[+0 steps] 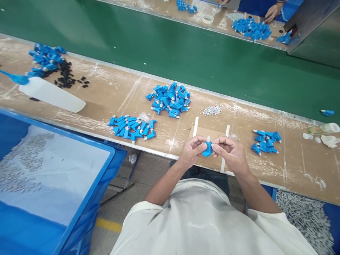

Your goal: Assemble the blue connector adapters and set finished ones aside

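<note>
Between my two hands is a blue part [208, 149] with a whitish tip pointing away from me. My left hand [191, 150] pinches its left side. The fingers of my right hand [230, 151] are closed at its right side; whether they also hold a tiny piece is too small to tell. Under my hands lies a cardboard sheet [209, 133] with white tape strips. Just beyond it is a small pile of whitish beads [212, 110]. Heaps of similar blue parts lie at the back [171, 99], to the left [132, 127] and to the right [266, 142].
A white bottle [53, 94] lies at the left near black pieces [65, 76] and more blue parts. Blue bins [106, 166] stand at the lower left. Past the green belt [159, 49], another person's hand [273, 13] is near a blue heap. A clear container [325, 128] lies far right.
</note>
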Demonstrator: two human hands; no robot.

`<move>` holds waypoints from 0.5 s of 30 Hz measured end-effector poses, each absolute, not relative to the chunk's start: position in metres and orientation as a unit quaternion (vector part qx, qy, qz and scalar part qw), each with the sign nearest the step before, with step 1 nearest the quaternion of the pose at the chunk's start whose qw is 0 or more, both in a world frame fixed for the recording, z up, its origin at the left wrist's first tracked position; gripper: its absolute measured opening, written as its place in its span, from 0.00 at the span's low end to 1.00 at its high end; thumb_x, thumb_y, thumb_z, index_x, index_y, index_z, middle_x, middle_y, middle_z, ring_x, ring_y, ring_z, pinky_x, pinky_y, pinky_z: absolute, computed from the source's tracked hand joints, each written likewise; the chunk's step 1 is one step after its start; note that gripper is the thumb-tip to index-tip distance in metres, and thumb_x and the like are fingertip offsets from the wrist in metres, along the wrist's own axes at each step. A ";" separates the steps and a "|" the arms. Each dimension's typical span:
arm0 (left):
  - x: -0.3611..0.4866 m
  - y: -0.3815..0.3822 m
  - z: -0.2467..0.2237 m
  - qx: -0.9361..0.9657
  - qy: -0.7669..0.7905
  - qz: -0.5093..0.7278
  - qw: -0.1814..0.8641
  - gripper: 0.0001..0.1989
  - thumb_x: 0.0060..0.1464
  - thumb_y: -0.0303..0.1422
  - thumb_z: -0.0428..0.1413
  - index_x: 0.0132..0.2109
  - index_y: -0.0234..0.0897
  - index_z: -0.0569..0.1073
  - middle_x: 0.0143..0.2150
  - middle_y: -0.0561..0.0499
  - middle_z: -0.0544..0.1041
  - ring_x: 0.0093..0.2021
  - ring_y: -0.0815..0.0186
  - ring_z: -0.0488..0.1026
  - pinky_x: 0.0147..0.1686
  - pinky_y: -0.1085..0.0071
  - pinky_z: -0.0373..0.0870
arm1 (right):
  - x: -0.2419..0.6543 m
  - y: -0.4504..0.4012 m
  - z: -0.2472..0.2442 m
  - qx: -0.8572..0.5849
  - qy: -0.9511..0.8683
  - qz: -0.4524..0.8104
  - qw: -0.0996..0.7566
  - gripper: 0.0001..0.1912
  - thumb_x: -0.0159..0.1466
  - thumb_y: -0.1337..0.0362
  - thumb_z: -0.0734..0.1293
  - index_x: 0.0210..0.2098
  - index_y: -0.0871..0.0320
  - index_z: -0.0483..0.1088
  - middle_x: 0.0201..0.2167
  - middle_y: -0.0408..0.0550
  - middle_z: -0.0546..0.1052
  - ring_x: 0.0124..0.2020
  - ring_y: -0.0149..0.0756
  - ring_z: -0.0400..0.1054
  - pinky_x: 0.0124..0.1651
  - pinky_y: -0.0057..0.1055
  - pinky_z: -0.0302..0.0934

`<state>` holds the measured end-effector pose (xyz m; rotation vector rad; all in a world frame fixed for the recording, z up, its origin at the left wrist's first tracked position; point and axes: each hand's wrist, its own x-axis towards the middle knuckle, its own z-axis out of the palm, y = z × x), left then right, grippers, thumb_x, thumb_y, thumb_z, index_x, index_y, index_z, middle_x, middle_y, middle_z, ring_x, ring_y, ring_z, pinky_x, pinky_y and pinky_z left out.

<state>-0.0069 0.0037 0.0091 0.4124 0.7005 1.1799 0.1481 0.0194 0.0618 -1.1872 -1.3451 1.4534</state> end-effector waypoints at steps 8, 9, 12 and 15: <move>-0.003 0.001 0.007 0.259 0.365 0.613 0.651 0.22 0.40 0.47 0.75 0.36 0.37 0.80 0.32 0.51 0.79 0.33 0.67 0.74 0.36 0.72 0.70 | 0.146 0.016 0.058 -0.497 -0.544 0.535 0.414 0.18 0.56 0.49 0.79 0.31 0.57 0.79 0.28 0.44 0.77 0.26 0.32 0.73 0.29 0.30 0.76; -0.004 0.001 0.006 0.267 0.370 0.615 0.643 0.22 0.41 0.47 0.74 0.37 0.37 0.80 0.32 0.51 0.79 0.33 0.67 0.74 0.36 0.72 0.70 | 0.146 0.017 0.057 -0.500 -0.542 0.535 0.413 0.18 0.55 0.49 0.80 0.31 0.57 0.79 0.28 0.44 0.77 0.26 0.32 0.73 0.29 0.30 0.76; -0.004 0.001 0.001 0.295 0.370 0.614 0.632 0.22 0.44 0.48 0.73 0.38 0.37 0.80 0.32 0.51 0.79 0.32 0.68 0.74 0.36 0.72 0.70 | 0.147 0.021 0.055 -0.503 -0.518 0.560 0.405 0.19 0.50 0.51 0.83 0.29 0.58 0.79 0.26 0.44 0.77 0.25 0.31 0.73 0.28 0.28 0.75; -0.004 0.003 -0.007 0.312 0.359 0.606 0.638 0.24 0.46 0.51 0.71 0.38 0.36 0.78 0.32 0.51 0.78 0.31 0.69 0.74 0.33 0.72 0.70 | 0.150 0.027 0.052 -0.497 -0.462 0.612 0.407 0.20 0.46 0.52 0.84 0.28 0.58 0.79 0.24 0.42 0.77 0.22 0.28 0.71 0.25 0.26 0.72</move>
